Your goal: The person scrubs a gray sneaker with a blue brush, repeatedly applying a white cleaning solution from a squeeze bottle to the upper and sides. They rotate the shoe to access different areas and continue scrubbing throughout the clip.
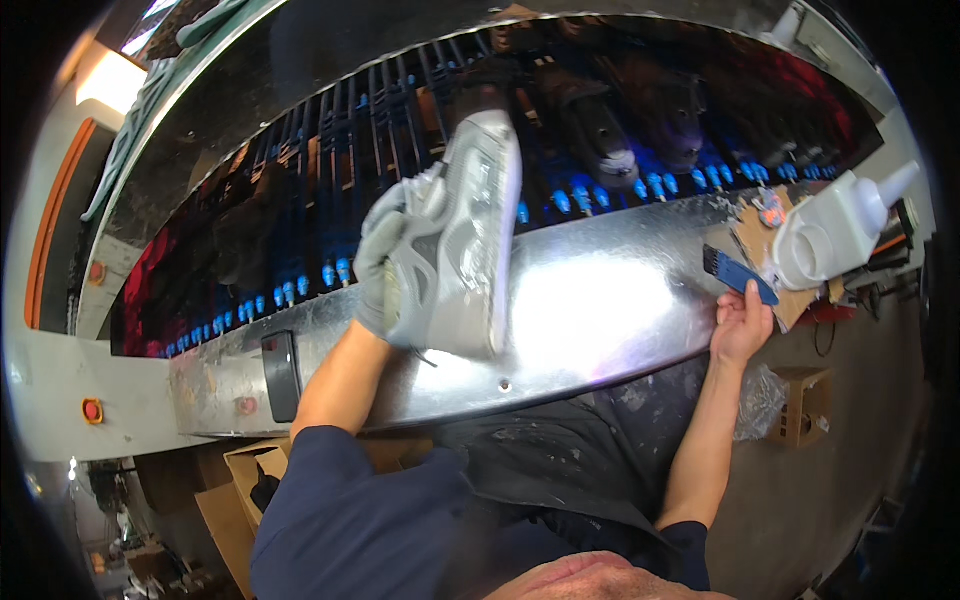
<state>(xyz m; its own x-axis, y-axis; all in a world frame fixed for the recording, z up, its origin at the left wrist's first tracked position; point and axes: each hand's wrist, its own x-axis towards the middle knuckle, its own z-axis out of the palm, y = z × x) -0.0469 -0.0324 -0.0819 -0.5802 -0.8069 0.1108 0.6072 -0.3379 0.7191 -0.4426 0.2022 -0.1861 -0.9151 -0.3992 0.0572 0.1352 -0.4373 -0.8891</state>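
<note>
Currently: gloved left hand (378, 262) grips grey sneaker (458, 240) sole-up above the steel ledge (600, 300); bare right hand (741, 327) pinches blue brush (738, 275) far right, not yet touching sole.

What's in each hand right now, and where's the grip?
Gloved left hand holds a grey-white sneaker, grip on its side. Bare right hand holds a blue flat brush, grip at its lower end.
</note>
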